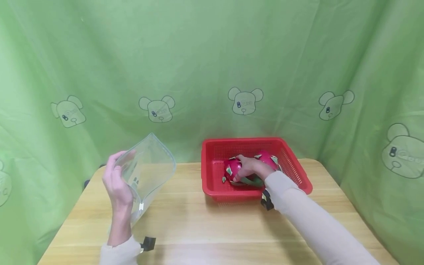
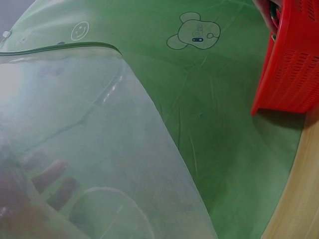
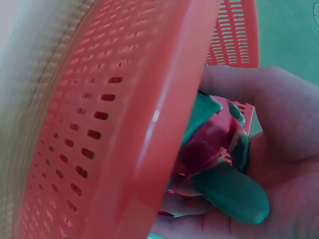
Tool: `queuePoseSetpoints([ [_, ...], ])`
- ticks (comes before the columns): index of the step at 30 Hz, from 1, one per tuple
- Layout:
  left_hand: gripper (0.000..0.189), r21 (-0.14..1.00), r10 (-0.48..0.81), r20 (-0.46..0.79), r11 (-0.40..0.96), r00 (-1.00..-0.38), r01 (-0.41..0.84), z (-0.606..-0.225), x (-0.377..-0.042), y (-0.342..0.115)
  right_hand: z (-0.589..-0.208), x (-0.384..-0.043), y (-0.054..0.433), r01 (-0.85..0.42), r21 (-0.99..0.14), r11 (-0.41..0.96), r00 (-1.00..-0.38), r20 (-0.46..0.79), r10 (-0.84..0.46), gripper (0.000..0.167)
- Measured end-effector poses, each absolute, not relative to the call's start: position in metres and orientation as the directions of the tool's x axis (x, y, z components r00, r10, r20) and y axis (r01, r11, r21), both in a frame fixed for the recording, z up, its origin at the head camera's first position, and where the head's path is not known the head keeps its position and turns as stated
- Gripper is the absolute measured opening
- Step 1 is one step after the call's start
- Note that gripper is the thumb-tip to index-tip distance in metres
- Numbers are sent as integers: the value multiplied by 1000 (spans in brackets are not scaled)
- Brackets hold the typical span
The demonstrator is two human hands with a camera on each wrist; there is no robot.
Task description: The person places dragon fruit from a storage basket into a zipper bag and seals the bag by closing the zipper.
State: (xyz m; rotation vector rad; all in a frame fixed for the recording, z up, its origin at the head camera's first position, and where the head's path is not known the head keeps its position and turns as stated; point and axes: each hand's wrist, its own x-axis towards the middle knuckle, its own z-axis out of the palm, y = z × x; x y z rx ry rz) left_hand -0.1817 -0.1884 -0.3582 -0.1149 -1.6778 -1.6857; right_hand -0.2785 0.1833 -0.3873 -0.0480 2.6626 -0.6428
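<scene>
In the head view my left hand [image 1: 117, 182] holds up a clear zip bag [image 1: 150, 165] by its edge, fingers partly behind and inside the film. A white slider sits on the bag's lower edge. Over in the red basket [image 1: 208, 165], my right hand [image 1: 248, 167] grips a dragon fruit [image 1: 233, 167] with pink skin and green scales. A second dragon fruit [image 1: 266, 158] lies beside it, to the right. From the right wrist view, fingers and thumb curl round the held dragon fruit [image 3: 209, 139], whose lower part is hidden by the basket wall.
Both bag and basket are over a wooden table [image 1: 198, 228]. Green curtains [image 1: 205, 55] printed with bear heads enclose the back and sides. The basket's raised rim [image 3: 154, 119] stands close to my right hand and wrist.
</scene>
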Motion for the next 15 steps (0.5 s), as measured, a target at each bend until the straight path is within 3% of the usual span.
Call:
queuePoseSetpoints([
  [9, 45, 823, -435, 549, 130, -714, 553, -358, -182, -191, -388, -277, 191, 205, -538, 818, -887, -455, -78, 118],
  [15, 44, 827, -435, 540, 118, -720, 550, -358, -182, -192, -388, -274, 192, 187, -572, 798, -871, -472, -135, 115],
])
